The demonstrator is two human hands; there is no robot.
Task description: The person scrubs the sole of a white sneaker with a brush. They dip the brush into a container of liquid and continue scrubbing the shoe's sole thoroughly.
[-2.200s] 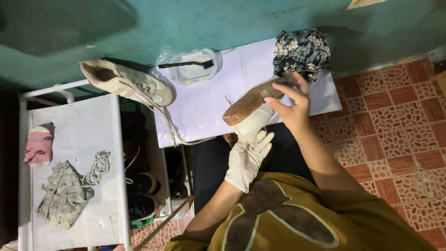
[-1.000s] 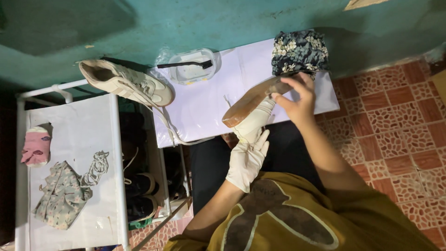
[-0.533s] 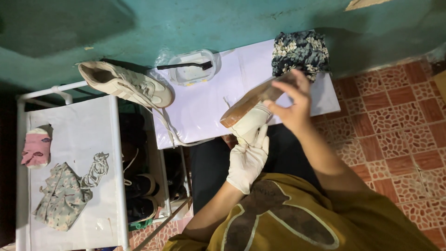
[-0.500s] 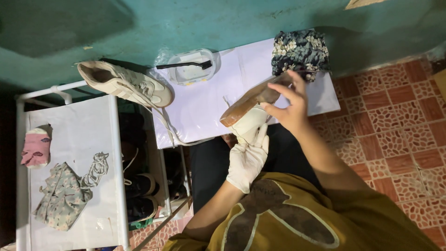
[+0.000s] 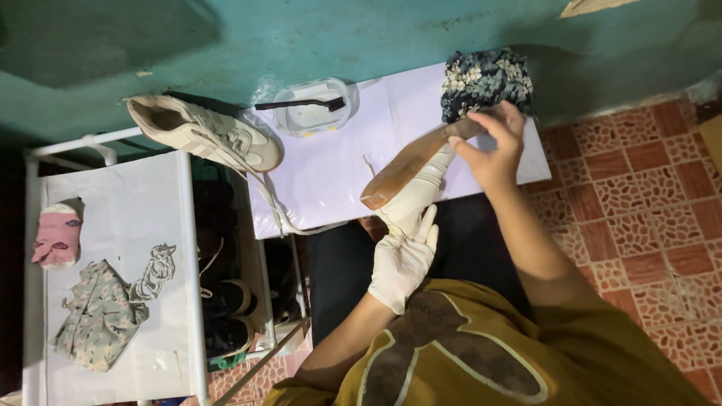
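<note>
At the sole's far end, right hand (image 5: 492, 143): bare, fingers curled, pressing the heel, forearm reaching forward.
Left hand (image 5: 402, 256): white-gloved, fingers wrapped around the upper from below.
Shoe (image 5: 410, 177): cream, brown sole up, tilted over the white board (image 5: 331, 173).
Nearby: floral cloth (image 5: 485, 79); second sneaker (image 5: 203, 135) left.

1. My gloved left hand (image 5: 404, 256) grips a cream shoe (image 5: 415, 188), its brown sole turned up.
2. My bare right hand (image 5: 490, 146) presses the shoe's heel end, beside a floral cloth (image 5: 485, 79).
3. Another shoe (image 5: 207, 135) lies on the white board (image 5: 331, 173).
</note>
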